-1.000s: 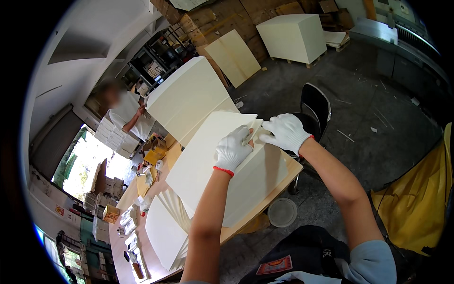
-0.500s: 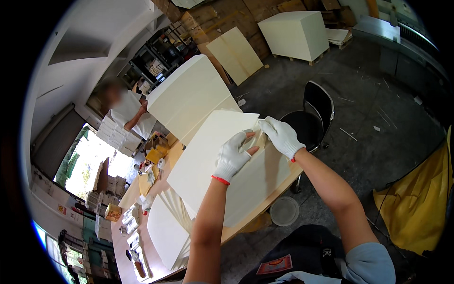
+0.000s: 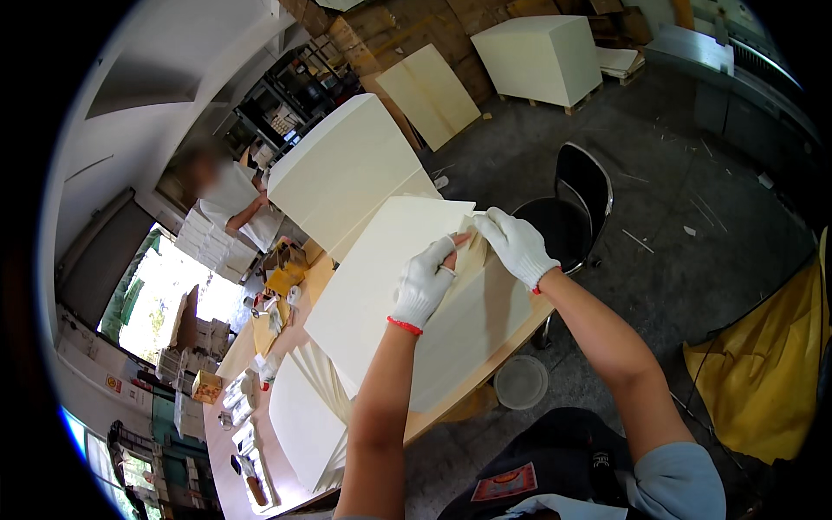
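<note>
A stack of large off-white paper sheets (image 3: 381,260) lies on the table in front of me. My left hand (image 3: 425,283), in a white knit glove with bare fingertips, is over the stack. Its fingers are partly stretched and apart, with the tips at the fanned sheet edges. Opposite it, my right hand (image 3: 517,247), gloved in white, curls over the stack's far right corner and grips the sheets there. Its fingertips are partly hidden behind the paper. Left of my left forearm, a second batch of sheets (image 3: 303,420) is spread like a fan.
A tall paper stack (image 3: 342,178) stands beyond, with a co-worker (image 3: 230,199) behind it. A black chair (image 3: 563,217) and a round pale bucket (image 3: 521,382) are right of the table (image 3: 498,364). Tools (image 3: 251,481) and tape lie at its left. Yellow cloth (image 3: 763,373) hangs at right.
My left hand's fingertips have moved up toward the sheet corner, and its thumb and finger are closer together. My right hand stays at the corner.
</note>
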### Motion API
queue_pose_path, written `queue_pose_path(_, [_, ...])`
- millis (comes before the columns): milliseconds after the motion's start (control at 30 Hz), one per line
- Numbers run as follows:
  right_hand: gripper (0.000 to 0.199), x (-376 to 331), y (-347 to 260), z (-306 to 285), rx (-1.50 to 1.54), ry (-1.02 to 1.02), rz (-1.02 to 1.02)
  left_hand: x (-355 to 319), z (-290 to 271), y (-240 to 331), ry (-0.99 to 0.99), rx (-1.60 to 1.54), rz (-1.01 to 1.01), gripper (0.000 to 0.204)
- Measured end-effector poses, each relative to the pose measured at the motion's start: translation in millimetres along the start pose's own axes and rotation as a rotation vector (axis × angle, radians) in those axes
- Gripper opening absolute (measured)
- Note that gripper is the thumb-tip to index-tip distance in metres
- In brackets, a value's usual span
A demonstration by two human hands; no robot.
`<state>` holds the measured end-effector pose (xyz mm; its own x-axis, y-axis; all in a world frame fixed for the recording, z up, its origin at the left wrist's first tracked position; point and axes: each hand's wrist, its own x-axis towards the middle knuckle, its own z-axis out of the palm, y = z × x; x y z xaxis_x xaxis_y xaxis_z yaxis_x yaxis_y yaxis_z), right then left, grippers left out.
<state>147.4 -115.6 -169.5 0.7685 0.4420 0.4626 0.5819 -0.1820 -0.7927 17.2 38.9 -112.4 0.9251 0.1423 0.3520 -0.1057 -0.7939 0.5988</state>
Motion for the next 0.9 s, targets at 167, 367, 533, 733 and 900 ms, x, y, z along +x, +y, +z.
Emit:
queue_pose_path(167, [0.049,-1.5,1.0,1.5,0.012,0.027,-0.003,0.9,-4.1,13.6,-0.096,0.136,-0.112,0.03])
queue_pose_path(367, [0.049,0.1,-1.9,-3.9,0.007,-0.052,0.052,0.8,-6.7,18.6,-0.068,0.099,-0.141,0.032])
queue_pose_path(533, [0.05,0.4,-2.5,-5.1,0.018,-0.045,0.033,0.2,5.2,1.8,0.076,0.108,0.035,0.034])
queue_pose_path(733, [0.049,0.3,0.8,-3.8,0.065,-0.035,0.042,1.0,-2.0,14.8,-0.089,0.177,-0.078,0.037])
queue_pose_path(900, [0.049,-0.2,-0.8,-3.3,0.069,-0.034,0.041,1.0,0.7,4.2,-0.076,0.141,-0.057,0.039])
